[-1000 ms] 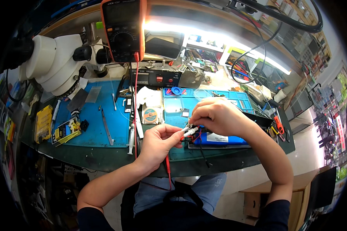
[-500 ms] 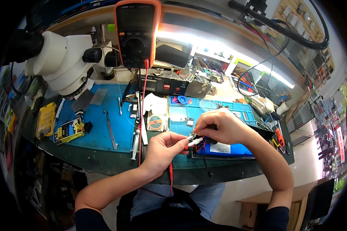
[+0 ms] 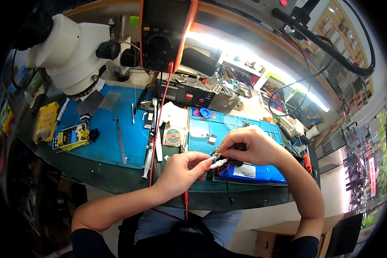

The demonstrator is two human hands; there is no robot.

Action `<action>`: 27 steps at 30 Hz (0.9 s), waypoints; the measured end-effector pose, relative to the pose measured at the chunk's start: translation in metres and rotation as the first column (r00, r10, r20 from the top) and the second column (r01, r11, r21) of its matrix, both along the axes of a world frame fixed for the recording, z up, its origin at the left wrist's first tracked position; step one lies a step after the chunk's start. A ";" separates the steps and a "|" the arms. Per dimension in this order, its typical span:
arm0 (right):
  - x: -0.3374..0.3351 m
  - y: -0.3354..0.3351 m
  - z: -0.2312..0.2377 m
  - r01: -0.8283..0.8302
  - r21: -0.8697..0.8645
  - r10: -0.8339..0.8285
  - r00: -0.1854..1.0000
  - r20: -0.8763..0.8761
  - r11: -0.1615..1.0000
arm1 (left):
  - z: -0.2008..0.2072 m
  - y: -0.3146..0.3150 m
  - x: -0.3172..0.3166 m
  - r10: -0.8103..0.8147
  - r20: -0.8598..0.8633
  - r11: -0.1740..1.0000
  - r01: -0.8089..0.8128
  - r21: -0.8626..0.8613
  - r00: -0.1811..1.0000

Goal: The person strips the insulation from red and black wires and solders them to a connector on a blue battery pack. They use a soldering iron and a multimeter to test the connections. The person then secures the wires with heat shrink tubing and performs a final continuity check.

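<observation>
Left hand (image 3: 181,172): curled shut, fingertips pinched on a slim white-tipped probe (image 3: 216,163) with a red lead (image 3: 185,202) trailing down past the wrist.
Right hand (image 3: 250,146): closed from above, thumb and forefinger nipped together on a small black connector end; exact contact point hidden under the knuckles.
Blue rectangular battery pack (image 3: 256,172): flat on the near edge of the bench, just below the right hand, thin red and black wires rising from its left end toward the fingertips.
Orange-cased multimeter with black dial (image 3: 164,32): propped upright at the back, red lead plugged in at its lower edge and running forward across the mat.
Blue silicone work mat (image 3: 109,133): left of the hands, bearing steel tweezers (image 3: 121,142), a small green circuit board in a yellow holder (image 3: 71,137) and a round solder-wick spool (image 3: 173,136).
White stereo microscope (image 3: 71,53): far left rear, well apart from both hands.
Step in hand: probably probing the pack's connector, probe tip brought against the terminal pinched by the other hand.
Next move calls for: a steady tip on one terminal only, no bridging to its neighbour, wires kept slack, then a glance up at the meter face.
</observation>
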State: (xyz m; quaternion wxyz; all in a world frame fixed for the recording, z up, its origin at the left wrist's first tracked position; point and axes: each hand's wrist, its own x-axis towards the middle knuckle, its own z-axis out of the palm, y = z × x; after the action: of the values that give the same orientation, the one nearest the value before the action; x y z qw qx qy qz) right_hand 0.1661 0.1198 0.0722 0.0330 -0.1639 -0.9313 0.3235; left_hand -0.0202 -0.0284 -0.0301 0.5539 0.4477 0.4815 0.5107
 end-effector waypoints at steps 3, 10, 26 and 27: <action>-0.003 -0.004 0.004 0.042 0.003 -0.042 0.997 0.067 0.999 | -0.008 -0.001 0.002 0.022 -0.020 0.999 -0.021 0.026 1.000; -0.002 -0.006 0.001 -0.087 0.270 0.101 0.994 -0.037 0.959 | 0.001 -0.005 0.008 0.207 -0.285 0.960 -0.137 0.245 0.936; -0.008 -0.012 -0.008 -0.102 0.284 0.133 0.987 -0.092 0.954 | -0.011 -0.005 0.015 0.233 -0.227 0.957 -0.181 0.229 0.946; -0.009 -0.013 -0.008 -0.105 0.281 0.136 0.986 -0.094 0.954 | -0.012 -0.005 0.015 0.230 -0.223 0.958 -0.179 0.224 0.947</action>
State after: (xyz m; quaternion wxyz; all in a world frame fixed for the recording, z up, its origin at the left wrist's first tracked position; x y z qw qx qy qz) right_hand 0.1571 0.1071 0.0646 0.0880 -0.0823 -0.9722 0.2009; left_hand -0.0056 -0.0330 -0.0417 0.3855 0.5088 0.5366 0.5519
